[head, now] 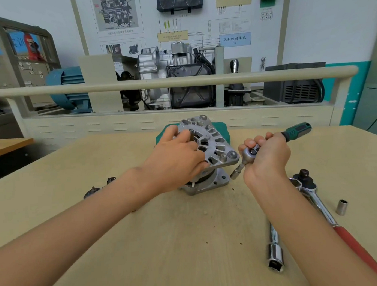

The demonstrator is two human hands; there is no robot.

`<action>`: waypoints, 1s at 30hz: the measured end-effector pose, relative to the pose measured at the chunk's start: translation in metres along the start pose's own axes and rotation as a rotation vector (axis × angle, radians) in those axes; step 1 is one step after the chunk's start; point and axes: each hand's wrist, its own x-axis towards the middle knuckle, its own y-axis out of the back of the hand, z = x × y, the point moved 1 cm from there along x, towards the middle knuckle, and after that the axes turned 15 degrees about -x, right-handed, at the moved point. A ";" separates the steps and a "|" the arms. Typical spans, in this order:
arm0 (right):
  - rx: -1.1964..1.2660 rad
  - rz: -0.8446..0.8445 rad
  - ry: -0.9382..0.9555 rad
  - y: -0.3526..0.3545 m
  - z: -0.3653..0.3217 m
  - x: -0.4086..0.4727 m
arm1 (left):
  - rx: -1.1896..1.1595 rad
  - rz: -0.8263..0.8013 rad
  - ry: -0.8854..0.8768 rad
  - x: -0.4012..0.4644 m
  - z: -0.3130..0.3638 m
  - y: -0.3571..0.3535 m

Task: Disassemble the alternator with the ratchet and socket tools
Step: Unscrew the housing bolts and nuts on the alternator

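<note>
Behind the bench (145, 246), a training rig is displaying a cutaway gearbox (174, 76), partly hidden by a beige rail (179, 82). On the wall panel (196, 19), a blue label is reading "仪表控制单元"; the other captions are too small to read.

The alternator (212, 145) is standing at the far middle of the bench, in front of a green cloth (221, 129) that it is largely covering. The left hand (179, 157) is resting on the front housing, fingers curled over the hub, hiding the shaft end and much of the face.

The right hand (266, 153) is gripping the small ratchet (250, 153) close to its head, fingers wrapped around it just beside the alternator. Its green-black handle is projecting behind the hand, and a slim socket (237, 171) is pointing down-left toward the lower housing.

The right forearm is covering part of a chrome extension bar (275, 255) and a red-handled ratchet (335, 219). A loose socket (342, 207) is standing near them. Two small dark parts (99, 187) at the left are hard to identify.
</note>
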 end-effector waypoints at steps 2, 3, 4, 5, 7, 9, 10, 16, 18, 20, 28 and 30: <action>-0.007 -0.011 -0.008 0.003 0.002 0.001 | 0.031 -0.044 0.025 0.007 -0.002 0.000; -0.011 -0.020 -0.017 0.005 0.003 0.002 | 0.046 -0.049 0.028 0.010 -0.001 0.001; -0.016 -0.028 -0.028 0.007 0.004 0.002 | 0.058 -0.047 0.027 0.010 -0.002 0.001; -0.020 -0.038 -0.043 0.008 0.006 0.003 | 0.065 -0.035 0.023 0.009 -0.002 0.002; -0.018 -0.059 -0.074 0.009 0.008 0.003 | 0.076 -0.015 0.003 0.003 -0.003 0.004; -0.007 -0.076 -0.092 0.008 0.010 0.003 | 0.108 -0.038 -0.023 -0.002 -0.003 0.005; -0.004 -0.085 -0.098 0.007 0.011 0.002 | 0.114 -0.053 -0.027 -0.004 -0.003 0.006; -0.008 -0.112 -0.129 0.010 0.013 -0.001 | 0.125 -0.101 0.043 0.002 0.008 0.002; -0.018 -0.109 -0.146 0.012 0.013 -0.001 | 0.089 -0.144 0.131 0.007 0.006 0.002; -0.023 -0.110 -0.164 0.013 0.013 -0.001 | 0.068 -0.147 0.177 0.009 0.005 0.004; -0.241 -0.089 -0.181 0.016 0.019 0.001 | 0.118 -0.065 0.155 0.003 0.014 0.007; -0.343 -0.070 -0.158 0.018 0.021 0.003 | 0.121 -0.093 0.209 0.004 0.018 0.003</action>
